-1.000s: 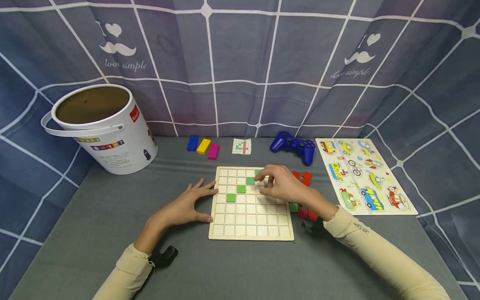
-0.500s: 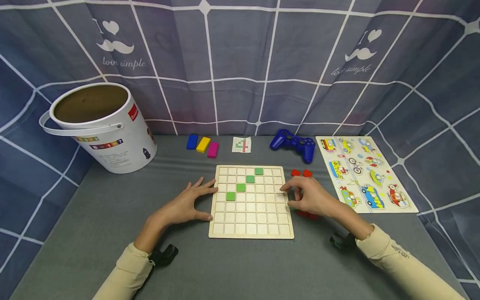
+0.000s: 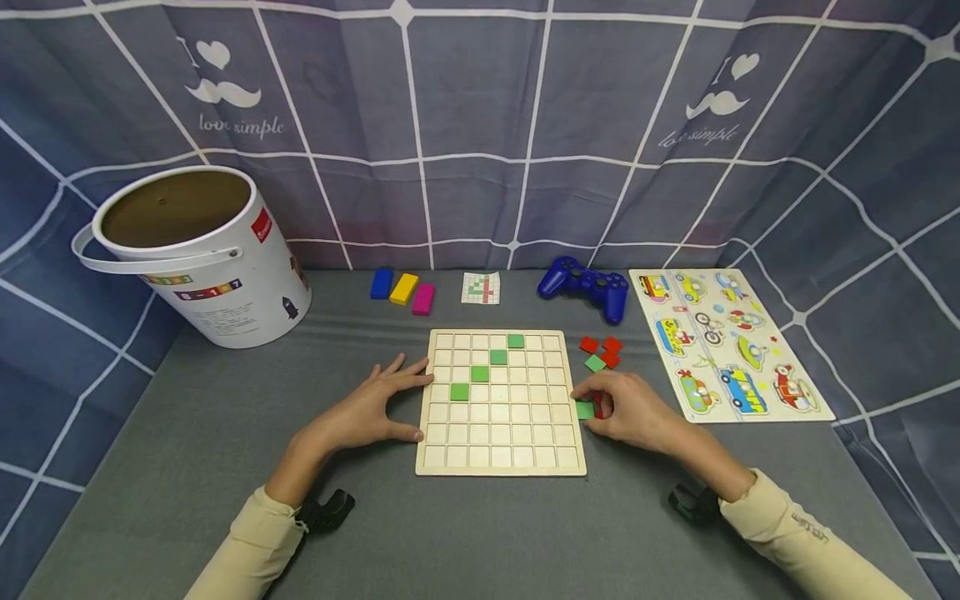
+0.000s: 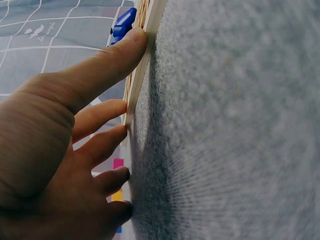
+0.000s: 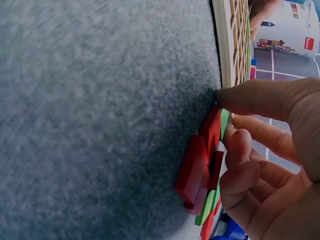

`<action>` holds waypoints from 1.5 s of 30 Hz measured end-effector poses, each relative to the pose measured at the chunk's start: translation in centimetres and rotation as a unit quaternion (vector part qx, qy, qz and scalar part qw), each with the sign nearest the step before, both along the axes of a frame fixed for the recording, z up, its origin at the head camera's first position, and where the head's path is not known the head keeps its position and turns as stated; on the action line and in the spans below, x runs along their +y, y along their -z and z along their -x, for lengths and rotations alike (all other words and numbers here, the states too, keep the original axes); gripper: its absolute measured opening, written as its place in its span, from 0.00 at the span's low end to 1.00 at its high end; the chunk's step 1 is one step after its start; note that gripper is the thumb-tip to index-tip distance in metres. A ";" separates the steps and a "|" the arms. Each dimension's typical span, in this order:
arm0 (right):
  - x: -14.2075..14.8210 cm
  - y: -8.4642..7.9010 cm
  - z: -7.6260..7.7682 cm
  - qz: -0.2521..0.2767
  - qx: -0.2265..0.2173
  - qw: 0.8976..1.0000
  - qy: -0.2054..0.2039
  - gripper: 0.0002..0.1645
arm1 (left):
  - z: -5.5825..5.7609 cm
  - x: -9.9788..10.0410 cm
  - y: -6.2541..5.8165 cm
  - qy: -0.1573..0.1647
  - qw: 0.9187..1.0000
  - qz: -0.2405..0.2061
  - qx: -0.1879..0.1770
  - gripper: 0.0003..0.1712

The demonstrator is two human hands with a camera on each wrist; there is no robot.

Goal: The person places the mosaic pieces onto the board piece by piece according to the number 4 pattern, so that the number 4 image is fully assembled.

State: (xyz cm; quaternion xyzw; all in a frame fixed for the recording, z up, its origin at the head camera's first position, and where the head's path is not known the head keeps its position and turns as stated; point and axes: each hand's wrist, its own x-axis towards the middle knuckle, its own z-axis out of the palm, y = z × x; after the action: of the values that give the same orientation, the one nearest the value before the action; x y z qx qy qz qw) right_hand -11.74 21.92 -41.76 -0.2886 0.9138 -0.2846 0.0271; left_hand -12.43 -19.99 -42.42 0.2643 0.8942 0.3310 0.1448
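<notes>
A wooden grid board (image 3: pixel 498 425) lies flat on the grey table, with several green square tiles (image 3: pixel 459 392) set diagonally in its cells. My left hand (image 3: pixel 360 412) rests at the board's left edge, fingers spread; in the left wrist view the thumb (image 4: pixel 107 62) touches that edge. By the board's right edge, my right hand (image 3: pixel 633 412) pinches a loose green tile (image 3: pixel 584 410) between thumb and index finger. Red tiles (image 5: pixel 192 165) lie in a pile beside those fingers, partly hidden by the hand in the head view.
Behind the board are blue, yellow and pink blocks (image 3: pixel 403 289), a small pattern card (image 3: pixel 480 288) and a blue game controller (image 3: pixel 583 287). A white bucket (image 3: pixel 217 292) stands at left. A vehicle picture board (image 3: pixel 727 346) lies at right; more red tiles (image 3: pixel 611 343) lie nearer.
My right hand has moved off the board's upper right area, to the right and down, to the loose tiles. The uppermost green tile on the board is uncovered. My left hand stays put.
</notes>
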 end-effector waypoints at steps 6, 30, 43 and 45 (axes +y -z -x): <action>-0.1 0.0 0.0 0.003 0.014 1.000 -0.001 0.18 | 0.1 0.0 0.1 0.001 1.000 -0.003 0.000 0.51; -2.3 -0.9 0.6 0.104 0.036 0.993 -0.030 0.19 | 0.0 -0.1 -0.2 -0.003 1.000 0.001 -0.005 0.52; -5.5 -0.5 0.6 0.124 0.022 0.989 -0.079 0.19 | -0.1 0.1 -0.2 -0.002 1.000 0.002 -0.008 0.51; -6.2 -0.4 0.7 0.122 0.028 0.989 -0.082 0.18 | -0.2 0.0 -0.2 -0.003 1.000 0.001 -0.007 0.52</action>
State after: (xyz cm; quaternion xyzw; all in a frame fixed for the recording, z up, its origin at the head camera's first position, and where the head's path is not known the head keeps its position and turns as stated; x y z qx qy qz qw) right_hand -12.39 15.67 -41.36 -0.3716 0.8459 -0.3824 -0.0112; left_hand -12.28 -19.99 -42.27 0.2592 0.8943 0.3325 0.1499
